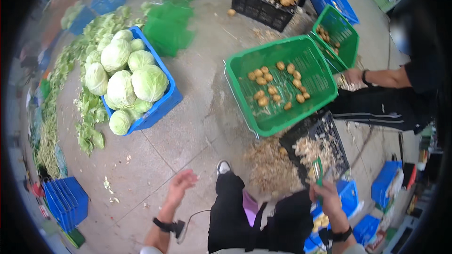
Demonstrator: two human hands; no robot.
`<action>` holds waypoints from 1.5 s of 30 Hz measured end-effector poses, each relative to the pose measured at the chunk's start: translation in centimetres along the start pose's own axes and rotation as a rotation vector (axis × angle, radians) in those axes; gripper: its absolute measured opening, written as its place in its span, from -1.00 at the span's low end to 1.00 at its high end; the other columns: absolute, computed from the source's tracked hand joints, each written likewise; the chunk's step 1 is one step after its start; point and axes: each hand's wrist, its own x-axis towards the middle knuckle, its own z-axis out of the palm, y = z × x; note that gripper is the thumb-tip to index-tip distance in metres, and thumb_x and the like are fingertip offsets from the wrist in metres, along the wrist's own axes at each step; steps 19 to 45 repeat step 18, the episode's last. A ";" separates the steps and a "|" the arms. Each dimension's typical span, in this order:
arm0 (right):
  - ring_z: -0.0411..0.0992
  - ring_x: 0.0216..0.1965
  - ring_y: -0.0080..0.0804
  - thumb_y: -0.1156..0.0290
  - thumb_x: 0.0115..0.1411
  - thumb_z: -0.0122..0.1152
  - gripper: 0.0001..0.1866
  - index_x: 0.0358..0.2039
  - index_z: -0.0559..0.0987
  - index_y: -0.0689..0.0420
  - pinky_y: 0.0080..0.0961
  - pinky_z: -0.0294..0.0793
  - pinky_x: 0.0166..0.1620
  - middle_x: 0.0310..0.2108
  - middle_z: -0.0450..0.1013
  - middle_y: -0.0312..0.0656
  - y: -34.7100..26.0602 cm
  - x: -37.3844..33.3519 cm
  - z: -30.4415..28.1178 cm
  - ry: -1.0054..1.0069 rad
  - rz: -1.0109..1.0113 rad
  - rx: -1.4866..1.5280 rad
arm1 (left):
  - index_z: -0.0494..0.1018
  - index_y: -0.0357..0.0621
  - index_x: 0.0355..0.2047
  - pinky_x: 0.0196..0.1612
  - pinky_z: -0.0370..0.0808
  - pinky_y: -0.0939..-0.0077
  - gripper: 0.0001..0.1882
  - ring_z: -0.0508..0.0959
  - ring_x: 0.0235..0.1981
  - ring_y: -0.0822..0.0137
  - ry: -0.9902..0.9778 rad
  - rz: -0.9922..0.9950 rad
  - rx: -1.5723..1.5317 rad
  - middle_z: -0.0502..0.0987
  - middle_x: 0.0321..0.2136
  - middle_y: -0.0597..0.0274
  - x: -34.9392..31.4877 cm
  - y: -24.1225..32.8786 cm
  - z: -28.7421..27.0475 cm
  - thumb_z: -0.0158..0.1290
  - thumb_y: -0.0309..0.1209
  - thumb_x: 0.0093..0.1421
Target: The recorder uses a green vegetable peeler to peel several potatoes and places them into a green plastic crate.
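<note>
My right hand (328, 198) is closed round the green handle of a peeler (318, 171), which points away from me. Below the peeler lie pale potato peels (314, 152) in a black crate (340, 137). My left hand (180, 184) hangs over the floor left of my knee, fingers apart, holding nothing. Ahead and to the right stands a large green basket (278, 47) with several potatoes (262, 77) at its bottom. A heap of brownish peels (273, 167) lies on the floor by my foot.
A blue crate (165, 99) piled with cabbages (120, 87) stands at left, with loose leaves (87, 129) beyond. At right, a co-worker's hand (353, 76) is near a green basket (348, 42). Another person works behind a black crate (259, 7). Blue crates (68, 202) stand far left.
</note>
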 end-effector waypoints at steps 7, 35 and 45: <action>0.43 -0.05 -0.51 0.44 0.26 0.18 -0.77 -0.13 0.61 0.28 -0.51 0.39 0.04 0.08 0.44 -0.21 -9.1 2.3 19.4 -0.383 0.014 0.117 | 0.32 -0.30 0.12 0.12 0.45 0.29 -0.61 0.50 0.06 0.17 -0.159 -0.015 -0.251 0.50 0.01 -0.03 -14.2 12.8 8.5 -0.04 -0.52 0.29; 0.36 0.14 -0.30 0.23 0.24 0.27 -0.52 0.14 0.49 0.09 -0.25 0.43 0.16 0.26 0.19 -0.18 -16.8 10.1 37.4 -1.049 -0.104 -0.178 | 0.40 -0.14 0.01 -0.36 0.44 0.56 -0.70 0.52 -0.33 0.37 0.059 -0.025 -0.434 0.51 -0.29 0.17 -7.4 23.2 2.6 -0.02 -0.31 0.31; 0.36 0.14 -0.30 0.23 0.24 0.27 -0.52 0.14 0.49 0.09 -0.25 0.43 0.16 0.26 0.19 -0.18 -16.8 10.1 37.4 -1.049 -0.104 -0.178 | 0.40 -0.14 0.01 -0.36 0.44 0.56 -0.70 0.52 -0.33 0.37 0.059 -0.025 -0.434 0.51 -0.29 0.17 -7.4 23.2 2.6 -0.02 -0.31 0.31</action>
